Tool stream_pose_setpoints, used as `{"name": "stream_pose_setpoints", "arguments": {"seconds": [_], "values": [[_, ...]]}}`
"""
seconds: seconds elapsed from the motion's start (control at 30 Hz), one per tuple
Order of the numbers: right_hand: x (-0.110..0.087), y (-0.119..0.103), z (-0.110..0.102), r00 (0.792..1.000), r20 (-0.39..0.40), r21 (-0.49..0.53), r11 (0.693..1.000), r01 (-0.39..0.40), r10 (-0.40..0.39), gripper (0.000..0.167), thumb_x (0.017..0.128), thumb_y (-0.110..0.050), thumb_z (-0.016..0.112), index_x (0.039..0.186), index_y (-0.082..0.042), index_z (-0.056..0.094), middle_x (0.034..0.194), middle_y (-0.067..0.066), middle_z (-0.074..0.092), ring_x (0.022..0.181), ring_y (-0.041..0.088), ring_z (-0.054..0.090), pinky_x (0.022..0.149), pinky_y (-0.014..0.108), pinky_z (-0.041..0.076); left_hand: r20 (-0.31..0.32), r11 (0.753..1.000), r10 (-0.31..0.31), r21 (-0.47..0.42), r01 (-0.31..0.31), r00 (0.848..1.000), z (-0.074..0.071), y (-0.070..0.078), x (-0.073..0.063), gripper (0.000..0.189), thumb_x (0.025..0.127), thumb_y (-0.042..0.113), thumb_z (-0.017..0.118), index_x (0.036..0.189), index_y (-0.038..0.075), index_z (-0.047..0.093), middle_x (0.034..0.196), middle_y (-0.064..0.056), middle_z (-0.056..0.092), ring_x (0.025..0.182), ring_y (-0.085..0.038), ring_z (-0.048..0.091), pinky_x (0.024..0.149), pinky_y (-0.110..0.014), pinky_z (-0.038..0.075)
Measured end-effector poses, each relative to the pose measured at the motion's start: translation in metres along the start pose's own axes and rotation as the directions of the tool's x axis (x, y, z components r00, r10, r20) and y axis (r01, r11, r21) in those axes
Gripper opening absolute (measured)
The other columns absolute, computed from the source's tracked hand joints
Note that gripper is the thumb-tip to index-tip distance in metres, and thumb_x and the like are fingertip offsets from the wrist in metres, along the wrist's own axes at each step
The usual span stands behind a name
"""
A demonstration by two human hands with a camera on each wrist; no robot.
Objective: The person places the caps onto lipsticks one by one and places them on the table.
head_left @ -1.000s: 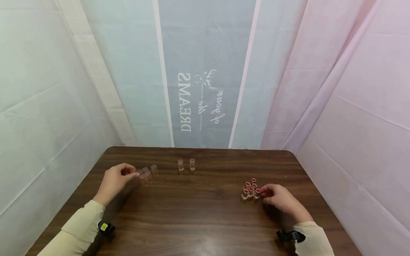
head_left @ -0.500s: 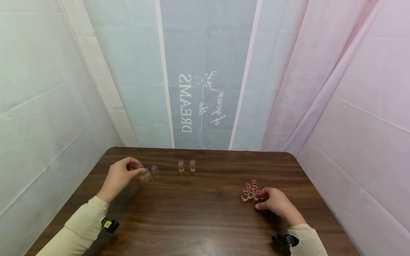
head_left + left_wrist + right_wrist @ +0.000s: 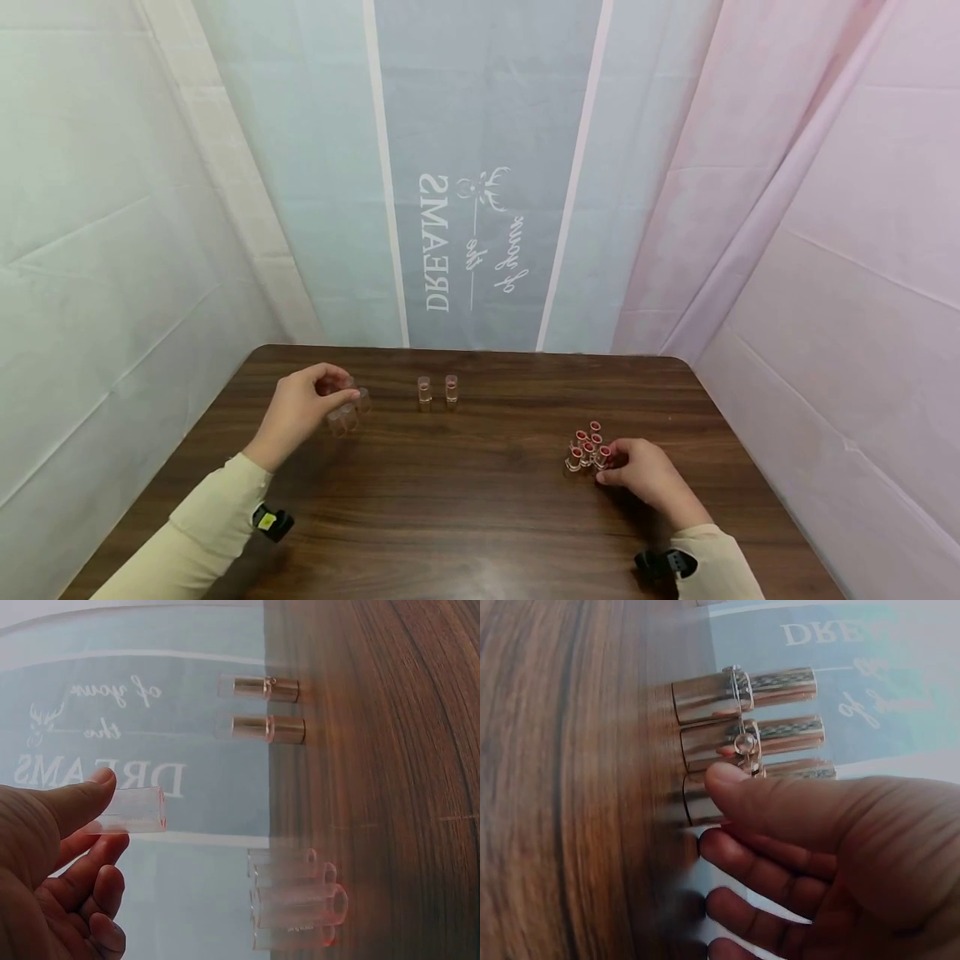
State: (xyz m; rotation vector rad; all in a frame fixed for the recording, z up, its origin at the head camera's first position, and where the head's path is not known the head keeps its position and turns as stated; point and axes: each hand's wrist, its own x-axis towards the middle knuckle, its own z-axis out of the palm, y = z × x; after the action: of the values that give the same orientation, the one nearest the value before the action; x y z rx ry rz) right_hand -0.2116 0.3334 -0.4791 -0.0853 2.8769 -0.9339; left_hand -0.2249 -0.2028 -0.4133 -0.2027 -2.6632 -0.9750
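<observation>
My left hand (image 3: 300,408) pinches a clear lipstick cap (image 3: 139,810) between thumb and fingers, raised above the table. Below it stands a cluster of several more clear caps (image 3: 300,904), partly behind the hand in the head view. At the right, my right hand (image 3: 648,475) grips the nearest gold lipstick tube (image 3: 697,799) low on its side, thumb in front and fingers behind. That tube belongs to a tight group of several uncapped lipsticks (image 3: 588,448) with red tops, all upright. The thumb hides part of the gripped tube in the right wrist view.
Two lipsticks with clear caps on, one on the left (image 3: 424,392) and one on the right (image 3: 451,390), stand apart near the back of the brown wooden table (image 3: 480,500). A printed curtain (image 3: 480,100) hangs behind the table's far edge.
My left hand has lifted a cap out of the clear cluster and moved right and slightly away. The right hand has shifted left and closed its thumb onto the near lipstick.
</observation>
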Motion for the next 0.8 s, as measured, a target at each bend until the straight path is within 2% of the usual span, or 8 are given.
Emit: {"name": "stream_pose_setpoints", "arguments": {"seconds": [0.27, 0.43, 0.6, 0.7, 0.8], "values": [[0.004, 0.004, 0.003, 1.000, -0.001, -0.027, 1.000, 0.017, -0.017, 0.033, 0.076, -0.030, 0.091, 0.096, -0.014, 0.070, 0.089, -0.003, 0.068, 0.080, 0.014, 0.056, 0.075, 0.035, 0.047, 0.011, 1.000, 0.023, -0.017, -0.022, 1.000, 0.003, 0.003, -0.002, 0.029, 0.090, 0.035, 0.080, 0.109, 0.016, 0.072, 0.096, 0.001, 0.073, 0.079, -0.016, 0.062, 0.067, -0.029, 0.052], [0.004, 0.006, -0.002, 0.998, -0.025, -0.016, 0.998, 0.058, -0.058, 0.028, 0.080, -0.028, 0.088, 0.094, -0.012, 0.069, 0.086, -0.002, 0.066, 0.077, 0.014, 0.055, 0.070, 0.034, 0.047, 0.026, 1.000, 0.008, -0.018, -0.008, 1.000, 0.003, 0.003, -0.005, 0.029, 0.089, 0.035, 0.081, 0.107, 0.015, 0.072, 0.097, 0.000, 0.073, 0.081, -0.016, 0.063, 0.070, -0.028, 0.053], [0.002, 0.009, -0.021, 0.984, -0.150, -0.011, 0.995, 0.099, -0.100, 0.022, 0.085, -0.021, 0.081, 0.094, -0.009, 0.064, 0.084, 0.000, 0.064, 0.076, 0.014, 0.055, 0.066, 0.029, 0.046, 0.029, 0.999, 0.009, -0.031, -0.008, 1.000, 0.003, 0.001, -0.009, 0.030, 0.088, 0.035, 0.082, 0.108, 0.015, 0.072, 0.096, 0.001, 0.072, 0.082, -0.016, 0.063, 0.070, -0.027, 0.053], [0.002, 0.006, -0.029, 0.965, -0.241, 0.035, 0.993, 0.115, -0.104, 0.019, 0.090, -0.021, 0.078, 0.096, -0.009, 0.064, 0.086, 0.001, 0.065, 0.077, 0.013, 0.055, 0.066, 0.026, 0.045, 0.033, 0.999, 0.012, -0.038, -0.010, 0.999, 0.002, 0.000, -0.010, 0.031, 0.088, 0.035, 0.082, 0.108, 0.015, 0.072, 0.096, 0.002, 0.072, 0.082, -0.015, 0.063, 0.071, -0.028, 0.054], [0.003, -0.004, -0.031, 0.946, -0.297, 0.101, 0.981, 0.166, -0.129, 0.020, 0.094, -0.024, 0.076, 0.101, -0.008, 0.065, 0.088, 0.004, 0.065, 0.077, 0.013, 0.054, 0.065, 0.026, 0.045, 0.040, 0.999, 0.019, -0.037, -0.018, 0.999, 0.001, -0.001, -0.010, 0.031, 0.088, 0.034, 0.082, 0.109, 0.015, 0.072, 0.097, 0.003, 0.072, 0.083, -0.014, 0.064, 0.072, -0.029, 0.054]]}}
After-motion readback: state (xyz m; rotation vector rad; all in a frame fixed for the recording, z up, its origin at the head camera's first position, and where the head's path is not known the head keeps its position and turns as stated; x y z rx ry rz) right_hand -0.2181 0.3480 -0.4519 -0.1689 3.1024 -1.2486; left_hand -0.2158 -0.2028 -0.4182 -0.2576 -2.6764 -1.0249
